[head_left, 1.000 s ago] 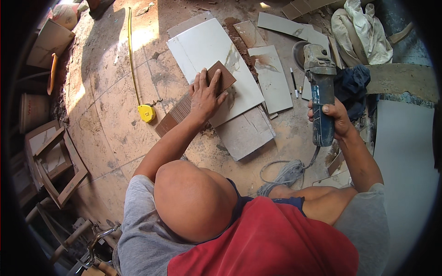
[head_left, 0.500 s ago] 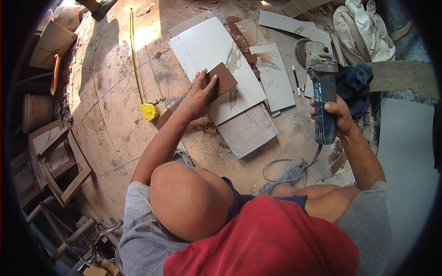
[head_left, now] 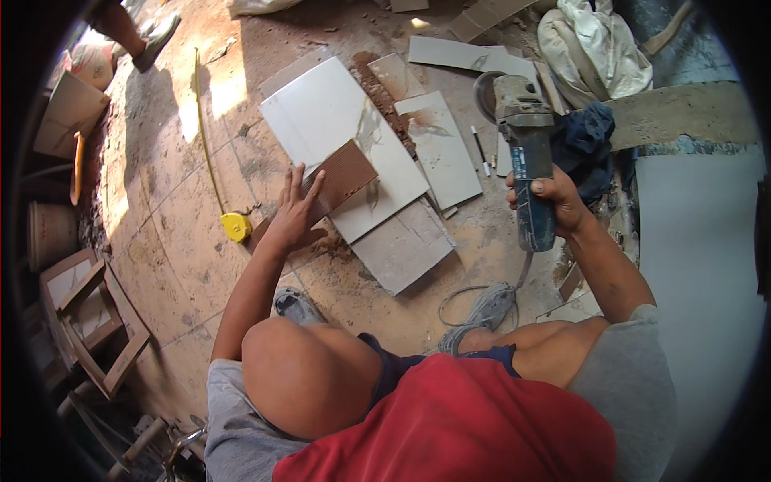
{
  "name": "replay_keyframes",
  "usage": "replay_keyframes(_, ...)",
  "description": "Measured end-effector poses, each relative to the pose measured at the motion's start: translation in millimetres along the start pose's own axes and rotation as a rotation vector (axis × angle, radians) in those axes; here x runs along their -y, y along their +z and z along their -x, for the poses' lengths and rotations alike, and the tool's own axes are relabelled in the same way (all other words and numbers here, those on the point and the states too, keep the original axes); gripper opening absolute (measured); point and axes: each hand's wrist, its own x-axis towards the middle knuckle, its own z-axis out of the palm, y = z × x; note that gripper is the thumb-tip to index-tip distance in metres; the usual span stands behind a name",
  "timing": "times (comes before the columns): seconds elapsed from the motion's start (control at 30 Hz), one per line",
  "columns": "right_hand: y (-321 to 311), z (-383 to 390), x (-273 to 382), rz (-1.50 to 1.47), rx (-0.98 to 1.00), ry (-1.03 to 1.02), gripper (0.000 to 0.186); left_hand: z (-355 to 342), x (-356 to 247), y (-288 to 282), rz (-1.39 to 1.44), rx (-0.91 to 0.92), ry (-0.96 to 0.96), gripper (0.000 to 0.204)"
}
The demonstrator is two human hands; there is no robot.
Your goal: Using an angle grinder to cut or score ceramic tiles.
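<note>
My right hand [head_left: 560, 202] is wrapped around the body of a blue and grey angle grinder [head_left: 532, 181], held above the floor with its disc [head_left: 485, 96] at the far end. My left hand [head_left: 292, 215] has its fingers spread, at the left edge of a large white marbled tile [head_left: 317, 108]. It touches a narrow reddish-brown strip of tile [head_left: 351, 178], ridged side up, which lies slantwise across the white tile. Part of the strip is hidden under that hand. Beneath the white tile is a greyish slab [head_left: 405, 249].
A yellow tape measure [head_left: 235, 226] lies at the left, its blade drawn out. Right of the tiles are a cut tile piece [head_left: 442, 145] and a marker [head_left: 479, 146]. The grinder's cord [head_left: 450, 301] loops by my shoe. Another person's foot [head_left: 157, 44] stands far left.
My left hand has slid back along the brown strip toward its left end, and its fingers have spread. The whole view has shifted slightly. The grinder stays in my right hand.
</note>
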Motion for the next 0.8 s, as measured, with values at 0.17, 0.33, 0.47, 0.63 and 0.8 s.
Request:
replay_keyframes(0.17, -11, 4, 11, -0.081, 0.018, -0.075, 0.058, -6, -68, -68, 0.511, 0.000, 0.293, 0.098)
replay_keyframes(0.33, -16, 6, 18, -0.133, 0.034, -0.154, 0.057, -12, -210, -105, 1.004, 0.300, 0.407, 0.098)
replay_keyframes(0.47, -23, 11, 12, -0.169, 0.055, -0.238, 0.061, -60, -306, -91, 1.216, 0.017, 0.417, 0.101)
replay_keyframes(0.63, -40, 21, -11, -0.131, -0.036, -0.316, 0.061, -74, -353, -45, 1.251, -0.146, 0.258, 0.090)
replay_keyframes(0.8, -50, 25, -38, -0.092, -0.083, -0.280, 0.061, -68, -358, -17, 1.207, -0.228, 0.227, 0.082)
